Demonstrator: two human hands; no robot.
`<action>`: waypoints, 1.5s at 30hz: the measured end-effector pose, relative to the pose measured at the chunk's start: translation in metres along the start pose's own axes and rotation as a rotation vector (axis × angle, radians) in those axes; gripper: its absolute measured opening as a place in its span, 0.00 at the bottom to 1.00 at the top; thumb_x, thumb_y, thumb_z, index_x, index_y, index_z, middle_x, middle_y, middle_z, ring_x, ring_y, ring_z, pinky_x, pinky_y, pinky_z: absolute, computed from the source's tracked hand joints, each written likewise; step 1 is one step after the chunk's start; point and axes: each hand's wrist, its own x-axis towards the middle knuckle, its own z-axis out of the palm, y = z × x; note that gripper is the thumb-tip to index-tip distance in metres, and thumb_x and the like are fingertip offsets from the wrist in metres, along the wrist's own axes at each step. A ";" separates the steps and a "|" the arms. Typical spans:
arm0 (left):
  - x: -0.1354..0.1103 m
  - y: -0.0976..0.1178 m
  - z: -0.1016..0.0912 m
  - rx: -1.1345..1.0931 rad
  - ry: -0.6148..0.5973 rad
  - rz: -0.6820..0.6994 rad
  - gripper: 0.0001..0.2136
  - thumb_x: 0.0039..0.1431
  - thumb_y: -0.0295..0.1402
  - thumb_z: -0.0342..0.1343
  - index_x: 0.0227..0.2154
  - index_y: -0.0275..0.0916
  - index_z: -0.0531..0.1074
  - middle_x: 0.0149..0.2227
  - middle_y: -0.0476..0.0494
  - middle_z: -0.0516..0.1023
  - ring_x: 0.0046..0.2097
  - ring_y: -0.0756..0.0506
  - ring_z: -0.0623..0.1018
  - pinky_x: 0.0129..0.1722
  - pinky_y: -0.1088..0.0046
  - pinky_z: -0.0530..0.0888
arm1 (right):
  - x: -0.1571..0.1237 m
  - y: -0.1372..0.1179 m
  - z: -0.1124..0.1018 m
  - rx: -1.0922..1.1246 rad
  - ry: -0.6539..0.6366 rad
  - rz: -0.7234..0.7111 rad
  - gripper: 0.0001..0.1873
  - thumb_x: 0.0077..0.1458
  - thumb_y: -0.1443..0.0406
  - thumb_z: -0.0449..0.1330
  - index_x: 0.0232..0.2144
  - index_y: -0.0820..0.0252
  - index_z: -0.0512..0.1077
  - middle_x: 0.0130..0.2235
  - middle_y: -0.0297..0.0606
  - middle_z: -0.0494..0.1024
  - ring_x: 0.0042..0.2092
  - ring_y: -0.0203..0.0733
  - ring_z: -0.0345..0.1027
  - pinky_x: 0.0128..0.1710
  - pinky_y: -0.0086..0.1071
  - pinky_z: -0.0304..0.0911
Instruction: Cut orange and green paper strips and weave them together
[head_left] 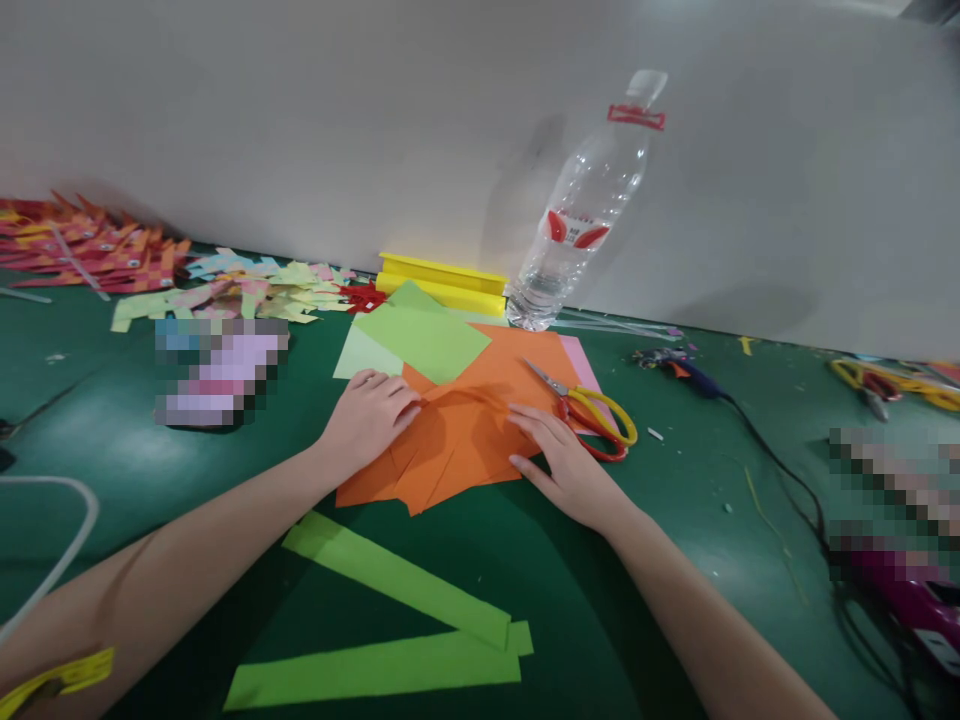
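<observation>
My left hand has its fingers curled together at the left edge of a folded, slightly raised piece of orange paper. Across from it, my right hand has its fingers stretched out and its thumb apart, with the fingertips at the paper's right end. Beneath both lie several overlapping orange sheets. Scissors with yellow and red handles rest on the sheets just beyond my right hand. Two long green paper strips, one slanting and one nearly level, lie in front of me.
A light green sheet and a yellow folded piece lie by the wall. A water bottle stands behind. Paper cutouts and a blurred phone-like object are left; a glue gun with a cord is right.
</observation>
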 end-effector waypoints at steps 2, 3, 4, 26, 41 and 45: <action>0.000 0.001 -0.001 0.026 -0.006 -0.022 0.11 0.65 0.32 0.45 0.37 0.39 0.73 0.36 0.43 0.78 0.36 0.43 0.75 0.47 0.59 0.63 | 0.000 0.000 0.000 -0.008 0.004 -0.006 0.22 0.61 0.58 0.50 0.57 0.56 0.59 0.59 0.46 0.64 0.61 0.50 0.56 0.58 0.51 0.55; 0.000 0.001 -0.002 0.037 -0.006 -0.031 0.11 0.65 0.32 0.44 0.37 0.39 0.73 0.36 0.43 0.78 0.36 0.43 0.75 0.48 0.58 0.62 | 0.000 0.000 -0.001 -0.012 0.003 -0.009 0.22 0.61 0.58 0.50 0.56 0.55 0.59 0.59 0.46 0.65 0.60 0.50 0.57 0.58 0.51 0.55; 0.000 0.001 -0.003 0.044 -0.005 -0.038 0.12 0.65 0.32 0.44 0.38 0.39 0.73 0.37 0.42 0.78 0.36 0.43 0.75 0.47 0.58 0.62 | 0.000 0.000 -0.001 -0.015 0.003 -0.010 0.21 0.61 0.59 0.50 0.56 0.55 0.60 0.59 0.46 0.65 0.60 0.50 0.58 0.58 0.51 0.56; 0.003 0.011 -0.010 -0.368 -0.322 0.370 0.21 0.64 0.44 0.47 0.57 0.42 0.61 0.56 0.44 0.70 0.59 0.42 0.64 0.58 0.63 0.56 | 0.003 -0.009 -0.005 -0.066 -0.016 -0.101 0.18 0.61 0.59 0.52 0.52 0.54 0.65 0.54 0.43 0.71 0.57 0.50 0.62 0.59 0.55 0.51; 0.002 0.015 -0.007 -0.467 -0.220 0.458 0.14 0.64 0.32 0.47 0.50 0.40 0.68 0.49 0.44 0.76 0.51 0.44 0.71 0.53 0.64 0.66 | 0.002 -0.019 -0.005 0.003 -0.084 -0.163 0.19 0.58 0.59 0.56 0.52 0.54 0.65 0.50 0.41 0.75 0.54 0.48 0.66 0.59 0.54 0.51; 0.003 0.015 -0.008 -0.452 -0.224 0.441 0.13 0.65 0.31 0.45 0.49 0.40 0.69 0.47 0.43 0.77 0.50 0.44 0.72 0.51 0.64 0.68 | 0.002 -0.019 -0.003 -0.012 -0.044 -0.165 0.18 0.57 0.60 0.57 0.50 0.53 0.67 0.49 0.41 0.75 0.53 0.48 0.67 0.58 0.52 0.55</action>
